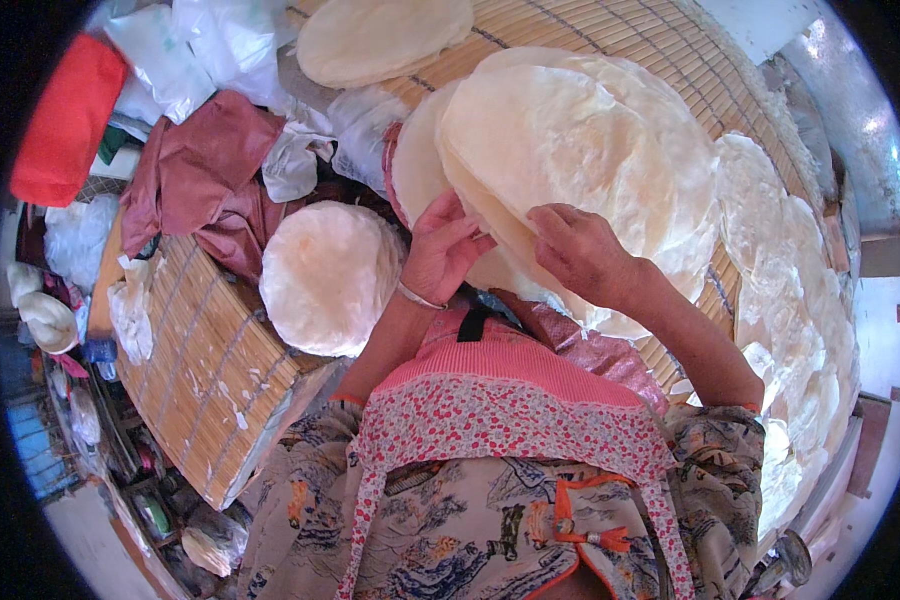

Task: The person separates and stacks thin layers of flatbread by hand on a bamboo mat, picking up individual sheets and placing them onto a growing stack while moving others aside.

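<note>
In front of me is a pile of thin, round, off-white sheets (600, 130) that look like rice paper, overlapping and wrinkled on a slatted bamboo mat. My right hand (585, 255) pinches the near edge of an upper sheet, thumb and forefinger pressed together. Just left of it, my left hand (442, 250) has its fingers bent in at the rim of the sheets, apparently gripping an edge; its fingertips are partly hidden there. A bracelet circles the left wrist. Beside that wrist stands a round stack of smaller white sheets (325, 275).
A bamboo-slatted board (205, 350) with white scraps lies at the left. Behind it are a maroon cloth (210, 165), a red bundle (65, 120) and white plastic bags (180, 60). More pale sheets (790, 330) overlap along the right edge; another round sheet (380, 40) lies far off.
</note>
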A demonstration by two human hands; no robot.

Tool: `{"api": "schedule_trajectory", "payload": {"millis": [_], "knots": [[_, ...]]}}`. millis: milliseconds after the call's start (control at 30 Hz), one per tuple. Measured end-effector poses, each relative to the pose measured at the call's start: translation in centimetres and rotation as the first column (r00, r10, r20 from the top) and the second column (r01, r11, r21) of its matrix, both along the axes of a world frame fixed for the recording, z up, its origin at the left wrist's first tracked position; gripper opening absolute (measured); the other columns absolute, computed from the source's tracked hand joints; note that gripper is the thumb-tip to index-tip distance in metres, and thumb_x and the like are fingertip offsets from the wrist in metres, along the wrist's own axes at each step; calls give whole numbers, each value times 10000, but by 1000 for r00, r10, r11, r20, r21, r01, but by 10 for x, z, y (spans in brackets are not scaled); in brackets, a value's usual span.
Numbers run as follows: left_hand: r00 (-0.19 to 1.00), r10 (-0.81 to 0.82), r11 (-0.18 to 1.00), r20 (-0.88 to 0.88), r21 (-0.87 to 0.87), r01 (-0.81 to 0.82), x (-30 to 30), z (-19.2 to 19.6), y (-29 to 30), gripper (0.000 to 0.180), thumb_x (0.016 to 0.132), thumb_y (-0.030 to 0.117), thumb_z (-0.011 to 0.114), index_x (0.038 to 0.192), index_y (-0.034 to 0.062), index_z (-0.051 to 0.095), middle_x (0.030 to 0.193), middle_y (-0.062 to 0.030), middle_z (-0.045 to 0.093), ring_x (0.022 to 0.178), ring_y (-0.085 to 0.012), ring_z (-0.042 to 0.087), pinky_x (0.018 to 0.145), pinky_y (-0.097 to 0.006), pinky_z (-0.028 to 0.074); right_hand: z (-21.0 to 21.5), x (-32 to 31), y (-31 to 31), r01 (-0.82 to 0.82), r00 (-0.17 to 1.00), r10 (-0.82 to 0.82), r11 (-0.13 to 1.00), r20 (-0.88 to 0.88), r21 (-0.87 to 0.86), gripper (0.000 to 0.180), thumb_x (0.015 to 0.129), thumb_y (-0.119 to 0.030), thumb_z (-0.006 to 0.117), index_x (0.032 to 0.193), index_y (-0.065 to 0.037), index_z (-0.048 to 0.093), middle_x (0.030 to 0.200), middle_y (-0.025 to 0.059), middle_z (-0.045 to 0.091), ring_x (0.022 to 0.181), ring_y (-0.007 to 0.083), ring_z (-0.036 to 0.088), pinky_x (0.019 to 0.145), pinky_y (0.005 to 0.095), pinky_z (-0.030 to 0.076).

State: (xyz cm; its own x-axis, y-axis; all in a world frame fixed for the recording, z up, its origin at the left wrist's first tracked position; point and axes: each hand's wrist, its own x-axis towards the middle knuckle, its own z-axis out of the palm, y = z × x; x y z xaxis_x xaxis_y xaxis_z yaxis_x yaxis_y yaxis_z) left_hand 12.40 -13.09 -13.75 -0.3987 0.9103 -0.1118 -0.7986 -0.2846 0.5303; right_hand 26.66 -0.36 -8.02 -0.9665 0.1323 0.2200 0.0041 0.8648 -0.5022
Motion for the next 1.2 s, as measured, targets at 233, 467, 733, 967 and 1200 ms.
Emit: {"api": "schedule_trajectory", "payload": {"millis": [233, 467, 733, 967, 1200], "knots": [[993, 25, 958, -118, -282, -57, -6, -10, 8, 316, 746, -35, 475, 1058, 3, 451, 1000, -106, 541, 888, -227, 548, 737, -346, 477, -16, -10, -18, 86, 995, -95, 944, 12, 318, 269, 711, -135, 541, 927, 2, 458, 811, 162, 528, 752, 309, 545, 592, 406, 438], [991, 134, 954, -14, -269, -133, 5, -7, 16, 359, 721, -52, 513, 1070, 6, 453, 993, -93, 552, 881, -228, 558, 730, -336, 479, -9, -11, -25, 143, 988, -156, 932, 14, 332, 315, 682, -171, 552, 909, 26, 458, 845, 171, 510, 753, 305, 548, 607, 406, 433], [992, 119, 927, 50, -363, -93, 3, -12, 22, 328, 702, -54, 560, 1019, 6, 501, 918, -88, 576, 815, -232, 575, 735, -362, 477, 13, -19, -7, 199, 942, -276, 917, 190, 346, 150, 667, -104, 503, 777, -11, 460, 697, 167, 540, 652, 319, 565, 530, 423, 446], [989, 108, 925, 97, -376, -64, -3, -57, 21, 341, 703, -56, 572, 1030, 4, 495, 964, -110, 568, 855, -256, 566, 763, -384, 470, 59, 5, 111, 200, 980, -196, 973, 45, -114, 79, 686, -42, 534, 695, 1, 469, 600, 122, 467, 578, 203, 470, 530, 341, 392], [988, 22, 875, -152, -474, -93, -20, -118, 10, 342, 705, -50, 563, 1033, 12, 489, 961, -116, 567, 870, -266, 560, 772, -393, 465, 154, 46, 191, 383, 888, -458, 793, -49, -474, 162, 716, -86, 581, 857, -8, 563, 768, -12, 566, 701, 78, 519, 621, 240, 434]]}}
